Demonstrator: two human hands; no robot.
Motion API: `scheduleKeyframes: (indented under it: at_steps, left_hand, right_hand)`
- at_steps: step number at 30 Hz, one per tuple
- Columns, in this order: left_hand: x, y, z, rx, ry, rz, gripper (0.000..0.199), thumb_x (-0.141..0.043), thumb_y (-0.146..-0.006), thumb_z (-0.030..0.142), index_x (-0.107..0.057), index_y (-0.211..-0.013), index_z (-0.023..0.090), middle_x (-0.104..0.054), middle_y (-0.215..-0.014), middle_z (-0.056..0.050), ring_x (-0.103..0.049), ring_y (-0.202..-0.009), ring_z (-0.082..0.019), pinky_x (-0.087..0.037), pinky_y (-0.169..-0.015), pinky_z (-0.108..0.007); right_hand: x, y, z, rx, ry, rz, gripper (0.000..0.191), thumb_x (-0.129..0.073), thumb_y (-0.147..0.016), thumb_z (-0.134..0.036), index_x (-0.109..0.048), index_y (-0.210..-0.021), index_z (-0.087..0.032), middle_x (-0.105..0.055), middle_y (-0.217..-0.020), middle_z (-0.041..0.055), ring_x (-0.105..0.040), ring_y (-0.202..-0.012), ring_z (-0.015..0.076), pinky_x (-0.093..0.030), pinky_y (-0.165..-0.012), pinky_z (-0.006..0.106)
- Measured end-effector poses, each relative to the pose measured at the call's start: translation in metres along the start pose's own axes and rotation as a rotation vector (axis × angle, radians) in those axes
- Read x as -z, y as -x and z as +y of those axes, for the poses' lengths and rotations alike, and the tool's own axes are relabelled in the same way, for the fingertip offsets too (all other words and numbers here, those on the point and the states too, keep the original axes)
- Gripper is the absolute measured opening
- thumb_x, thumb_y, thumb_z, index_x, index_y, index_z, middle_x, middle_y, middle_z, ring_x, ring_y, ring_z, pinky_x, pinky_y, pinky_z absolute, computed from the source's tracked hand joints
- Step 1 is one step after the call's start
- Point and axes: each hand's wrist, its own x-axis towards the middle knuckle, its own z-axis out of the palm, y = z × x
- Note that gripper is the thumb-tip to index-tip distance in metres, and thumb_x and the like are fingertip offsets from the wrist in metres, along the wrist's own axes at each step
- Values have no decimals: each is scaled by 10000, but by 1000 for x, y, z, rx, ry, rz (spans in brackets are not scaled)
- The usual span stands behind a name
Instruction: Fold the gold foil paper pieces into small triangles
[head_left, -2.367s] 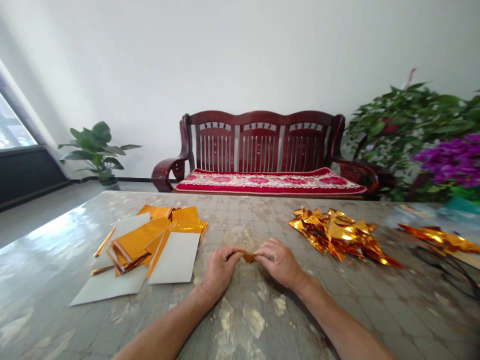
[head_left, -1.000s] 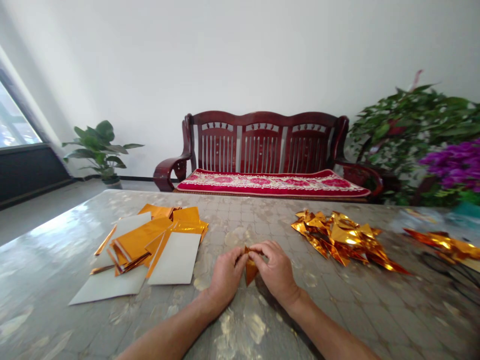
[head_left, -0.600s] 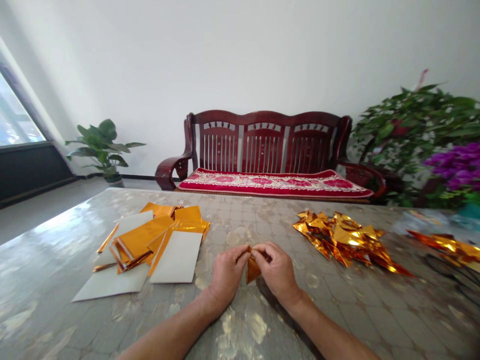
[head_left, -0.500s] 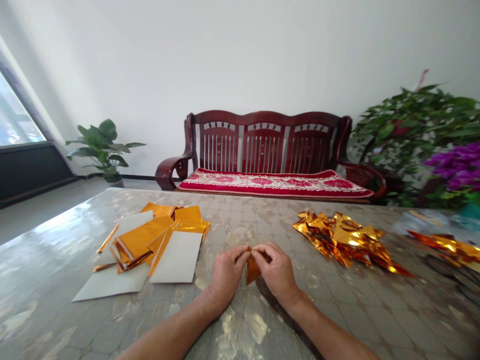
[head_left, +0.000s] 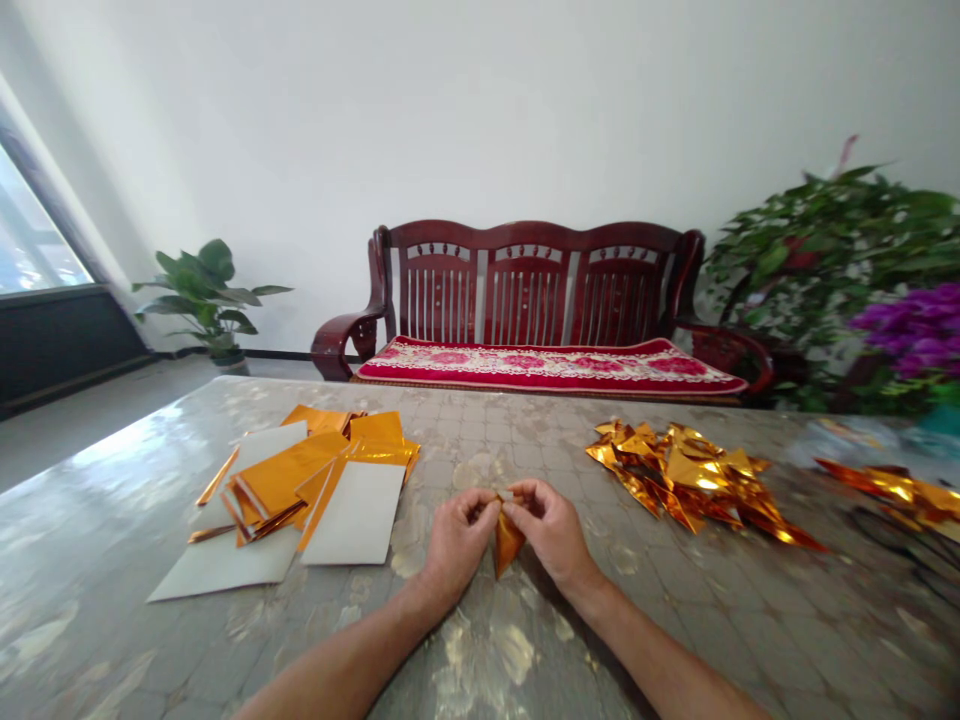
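Observation:
Between my two hands is a folded piece of gold foil paper [head_left: 508, 547], its pointed end hanging down toward me. My left hand [head_left: 459, 535] pinches its upper left edge between thumb and fingers. On the other side, my right hand [head_left: 551, 530] grips the upper right edge the same way. A bit of the paper's pale side shows between the fingertips; the rest of the top is hidden by them. To the left lies a loose pile of flat gold foil sheets [head_left: 289, 475], some with the white backing up. Folded, pointed gold foil pieces [head_left: 697, 475] are heaped on the right.
The table [head_left: 495, 430] has a patterned, glossy cover. More folded foil [head_left: 900, 495], a dark cable [head_left: 892, 540] and a clear plastic bag [head_left: 847, 440] lie at the right edge. Behind stand a wooden bench [head_left: 525, 290] and potted plants [head_left: 214, 290].
My fingers have shifted slightly on the foil paper, and its hanging point shows larger and a little lower. A pale bit now appears at its top. The piles are unchanged.

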Motion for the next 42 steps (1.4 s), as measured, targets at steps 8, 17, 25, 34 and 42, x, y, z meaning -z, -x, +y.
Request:
scheduleKeyframes:
  at_steps: [8,17,25,34,42]
  left_hand:
    - [-2,-1,3,67,118,-32,232,-538,-790,349,-620,-675,165,-562,-568,37,-515,-560,-108,-390,-554,-199]
    - [1,-5,-4,186,247,-104,321,-546,-779,451,-555,-631,166,-529,-536,40,-502,-495,-99,-407,-503,-199]
    - [1,-5,-5,182,167,-117,335,-498,-812,452,-541,-629,175,-541,-542,32,-519,-502,-113,-412,-514,-212]
    - [11,-5,-4,-89,-229,-90,263,-505,-836,288,-645,-658,154,-576,-579,35,-508,-582,-97,-320,-568,-201]
    - [3,-11,-14,125,64,-197,330,-564,-801,445,-589,-637,159,-564,-535,26,-494,-509,-108,-362,-513,-206]
  right_hand:
    - [1,5,-6,180,164,34,133,-661,-772,-311,-701,-738,-189,-677,-689,26,-615,-634,164,-506,-590,260]
    - [12,8,-8,578,467,-148,227,-499,-932,-168,-713,-962,-239,-665,-846,49,-633,-811,169,-527,-740,282]
    - [16,9,-9,665,576,-214,287,-445,-923,-104,-700,-1006,-208,-678,-888,72,-625,-840,179,-516,-771,290]
    - [9,7,-11,159,294,-120,141,-598,-831,-279,-700,-833,-183,-695,-717,19,-630,-663,163,-477,-637,249]
    - [13,-5,1,-83,182,-207,152,-623,-734,-315,-663,-706,-171,-647,-640,-5,-561,-601,139,-421,-565,234]
